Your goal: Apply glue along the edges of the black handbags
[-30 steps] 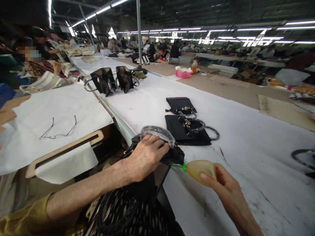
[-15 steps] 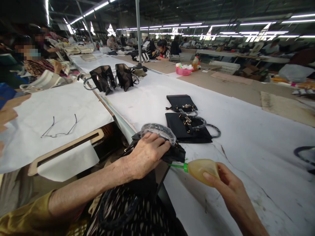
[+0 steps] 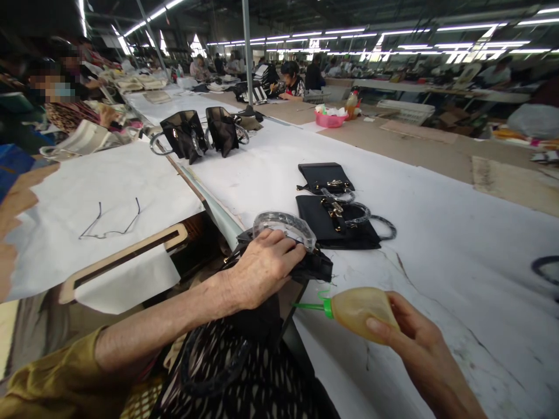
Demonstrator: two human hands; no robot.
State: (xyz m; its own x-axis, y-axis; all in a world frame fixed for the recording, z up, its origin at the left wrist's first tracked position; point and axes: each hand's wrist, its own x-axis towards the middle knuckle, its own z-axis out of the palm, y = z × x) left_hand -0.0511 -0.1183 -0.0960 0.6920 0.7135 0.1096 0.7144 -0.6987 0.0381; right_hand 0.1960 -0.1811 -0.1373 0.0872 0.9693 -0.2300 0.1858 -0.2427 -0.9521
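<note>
My left hand (image 3: 266, 267) is closed on the top edge of a black handbag (image 3: 321, 265) at the table's near edge. The bag's handle (image 3: 283, 221), wrapped in clear plastic, arches up behind my knuckles. In my right hand (image 3: 410, 331) is a yellowish squeeze bottle (image 3: 360, 311) with a green nozzle, held on its side. The nozzle (image 3: 308, 305) points left, a little below the bag and apart from it. Just beyond lie two flat black handbags (image 3: 336, 224) with gold-coloured fittings and wrapped handles.
Two black handbags (image 3: 181, 137) stand farther up the white-covered table (image 3: 437, 233). Eyeglasses (image 3: 109, 227) rest on the left table, near a slotted wooden frame (image 3: 126, 262). A pink basket (image 3: 329, 119) and a metal post (image 3: 248, 58) are farther back. Several people sit beyond.
The squeeze bottle in my right hand has dropped slightly, and its nozzle has moved down and away from the bag. My left hand keeps its hold. The whole view has shifted slightly.
</note>
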